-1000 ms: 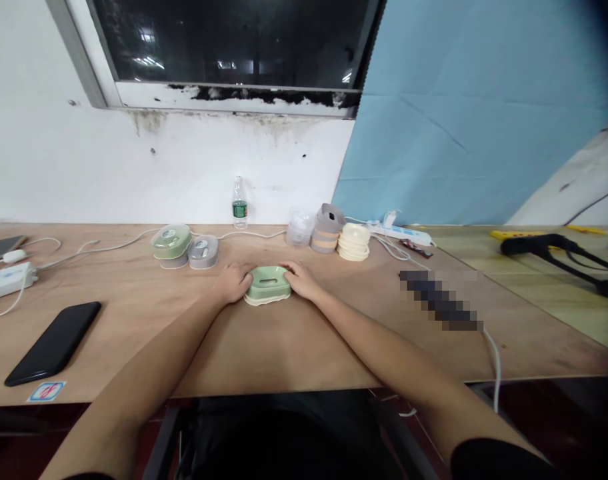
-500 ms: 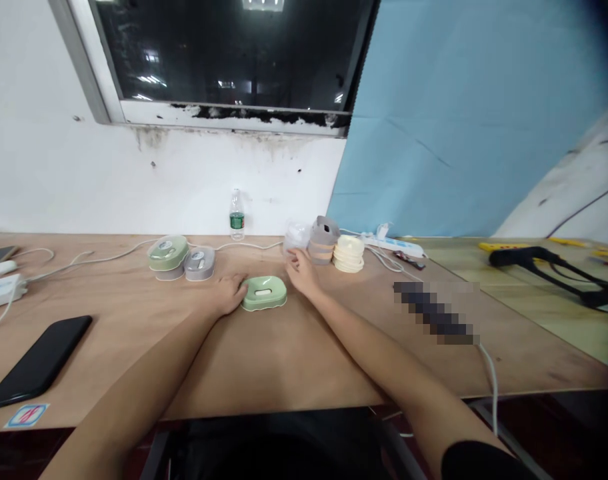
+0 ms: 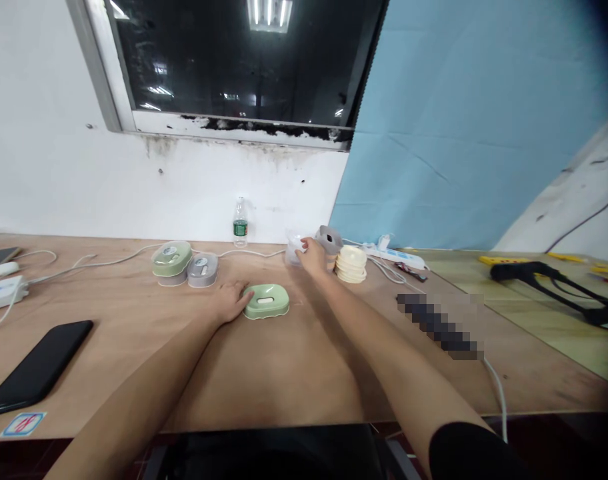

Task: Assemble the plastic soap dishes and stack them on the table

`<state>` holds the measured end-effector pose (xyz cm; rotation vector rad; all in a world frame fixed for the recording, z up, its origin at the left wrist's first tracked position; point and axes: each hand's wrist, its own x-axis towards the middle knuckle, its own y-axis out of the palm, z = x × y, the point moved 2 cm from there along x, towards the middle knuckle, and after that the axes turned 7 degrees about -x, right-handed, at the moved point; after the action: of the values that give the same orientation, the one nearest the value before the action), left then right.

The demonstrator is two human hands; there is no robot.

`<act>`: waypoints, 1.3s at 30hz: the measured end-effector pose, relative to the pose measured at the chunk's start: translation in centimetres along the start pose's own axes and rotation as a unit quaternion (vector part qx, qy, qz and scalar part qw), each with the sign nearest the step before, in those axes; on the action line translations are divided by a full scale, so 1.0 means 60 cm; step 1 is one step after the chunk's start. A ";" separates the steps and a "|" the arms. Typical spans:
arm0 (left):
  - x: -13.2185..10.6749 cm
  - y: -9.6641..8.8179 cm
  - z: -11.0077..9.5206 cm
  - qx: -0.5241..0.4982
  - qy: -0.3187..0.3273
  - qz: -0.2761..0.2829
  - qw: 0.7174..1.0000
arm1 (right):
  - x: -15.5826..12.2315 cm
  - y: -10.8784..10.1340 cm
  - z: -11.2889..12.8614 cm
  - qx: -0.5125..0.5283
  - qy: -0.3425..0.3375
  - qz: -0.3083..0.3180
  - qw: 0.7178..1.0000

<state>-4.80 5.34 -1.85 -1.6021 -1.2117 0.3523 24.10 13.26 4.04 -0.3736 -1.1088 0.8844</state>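
Note:
A light green soap dish (image 3: 267,301) with a slot in its middle lies on the table before me. My left hand (image 3: 231,301) rests flat beside it, fingers extended and thumb against its left rim. Farther back, my right hand (image 3: 314,256) bends its fingers and thumb together at the clear plastic covers (image 3: 293,252); the fingertips appear to pinch one. Just right of that hand are a stack of grey dish parts (image 3: 329,239) and a pile of cream-coloured parts (image 3: 351,265).
Left of my hands sit a green lidded soap box (image 3: 172,259) and a grey one (image 3: 203,270). A water bottle (image 3: 241,223) stands by the wall. A black phone (image 3: 37,363) lies front left. White cables and a power strip (image 3: 397,256) run along the back.
My right hand has shifted right and slightly away from me over the clear covers, its fingers now more bent. My left hand stays beside the green dish. The camera view has tilted up slightly.

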 end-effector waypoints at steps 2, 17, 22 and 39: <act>-0.002 -0.003 -0.002 -0.002 -0.008 -0.019 1.000 | -0.030 -0.010 0.011 0.027 -0.022 -0.050 0.998; -0.021 -0.052 -0.039 -0.110 0.105 -0.173 0.973 | -0.220 -0.034 0.097 0.264 -0.053 0.081 0.960; -0.021 -0.058 -0.039 -0.043 0.114 -0.107 0.987 | -0.205 -0.019 0.077 0.249 0.001 0.075 0.966; -0.017 -0.032 -0.058 0.007 0.136 0.057 0.989 | -0.182 -0.043 0.039 0.129 -0.029 0.109 0.985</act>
<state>-3.77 2.45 0.87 -1.6518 -0.9115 0.2058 21.35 2.84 0.05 -0.2587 -1.0028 1.2233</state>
